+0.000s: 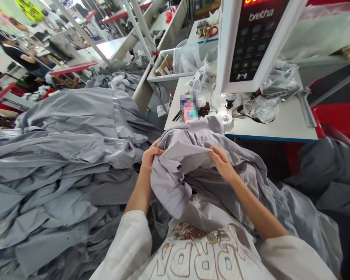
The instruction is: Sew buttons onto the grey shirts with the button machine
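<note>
A grey garment (189, 146) of thin cloth lies bunched across my lap, its far end resting on the front edge of a white worktable (282, 126). My left hand (152, 153) is closed on its left side, with the fingertips partly behind a fold. On the right, my right hand (221, 161) pinches an edge of the same cloth between thumb and fingers. Just beyond the garment is the round white base of a machine (226, 118), below a tilted head with a control panel (252, 42) marked "bretha".
A large heap of grey garments (61, 167) fills the left side. Clear plastic bags (262, 109) and a blurred-out colourful item (189, 108) lie on the table. Red-handled scissors (212, 31) are farther back. Dark cloth (332, 171) hangs at right. A person (20, 54) sits at the far left.
</note>
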Tool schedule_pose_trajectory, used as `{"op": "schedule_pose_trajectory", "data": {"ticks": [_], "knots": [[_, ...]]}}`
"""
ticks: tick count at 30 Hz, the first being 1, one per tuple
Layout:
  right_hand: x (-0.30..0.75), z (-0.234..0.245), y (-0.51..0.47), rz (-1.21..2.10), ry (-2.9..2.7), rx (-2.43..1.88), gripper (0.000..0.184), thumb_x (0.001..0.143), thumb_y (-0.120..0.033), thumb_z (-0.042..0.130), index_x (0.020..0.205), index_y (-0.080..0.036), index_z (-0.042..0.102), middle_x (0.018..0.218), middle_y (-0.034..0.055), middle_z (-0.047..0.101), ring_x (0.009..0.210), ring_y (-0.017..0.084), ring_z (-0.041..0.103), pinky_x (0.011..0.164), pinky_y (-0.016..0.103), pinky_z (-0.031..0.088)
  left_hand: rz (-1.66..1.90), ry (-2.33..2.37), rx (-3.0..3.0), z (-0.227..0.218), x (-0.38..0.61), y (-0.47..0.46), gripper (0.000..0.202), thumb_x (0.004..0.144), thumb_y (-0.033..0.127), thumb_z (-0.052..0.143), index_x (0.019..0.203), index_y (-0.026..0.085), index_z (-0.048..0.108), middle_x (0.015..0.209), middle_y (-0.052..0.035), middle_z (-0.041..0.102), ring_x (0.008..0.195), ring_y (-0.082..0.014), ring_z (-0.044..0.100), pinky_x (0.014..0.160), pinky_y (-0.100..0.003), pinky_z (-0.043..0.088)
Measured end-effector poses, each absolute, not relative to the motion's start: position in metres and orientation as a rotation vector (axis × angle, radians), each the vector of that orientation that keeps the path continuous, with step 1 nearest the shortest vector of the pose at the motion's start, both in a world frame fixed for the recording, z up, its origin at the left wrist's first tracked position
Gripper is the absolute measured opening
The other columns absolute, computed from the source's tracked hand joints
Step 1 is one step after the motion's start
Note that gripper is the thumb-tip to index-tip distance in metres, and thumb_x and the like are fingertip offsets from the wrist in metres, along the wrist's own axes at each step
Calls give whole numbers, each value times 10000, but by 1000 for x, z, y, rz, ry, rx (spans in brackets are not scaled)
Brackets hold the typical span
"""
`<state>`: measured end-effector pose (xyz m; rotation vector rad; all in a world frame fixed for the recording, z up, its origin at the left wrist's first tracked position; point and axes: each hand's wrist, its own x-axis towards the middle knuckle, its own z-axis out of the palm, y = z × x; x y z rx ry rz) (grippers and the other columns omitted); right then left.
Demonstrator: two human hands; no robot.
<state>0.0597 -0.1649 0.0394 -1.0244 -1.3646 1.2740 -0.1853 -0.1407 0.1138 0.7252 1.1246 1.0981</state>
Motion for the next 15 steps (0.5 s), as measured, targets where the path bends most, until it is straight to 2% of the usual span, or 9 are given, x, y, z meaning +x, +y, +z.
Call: {"op": "schedule_pose_trajectory", "data": {"ticks": [5,11,15], "knots": [[83,61,-162,1427,-1135,-990,286,867,-453,522,709,-228,445,653,-33,352,584,120,322,549,247,333,925,1186,868,131,-188,-135,659,504,86,597,1154,186,641,987,-32,726,711,-189,663,598,-260,559],[77,77,-172,1531,-965,-1020,263,809,-419,541,684,-228,412,644,-19,362,588,129,341,526,253,357,969,1193,975,134,-178,-141,613,598,176,549,1208,195,606,1039,-24,711,895,-217,657,771,-295,545],[65,83,-203,1671,-1003,-938,244,791,-400,548,683,-215,431,649,-25,387,588,116,365,530,241,359,969,1007,857,120,-172,-141,582,533,136,578,1111,168,635,962,-31,711,880,-214,655,797,-285,518]]}}
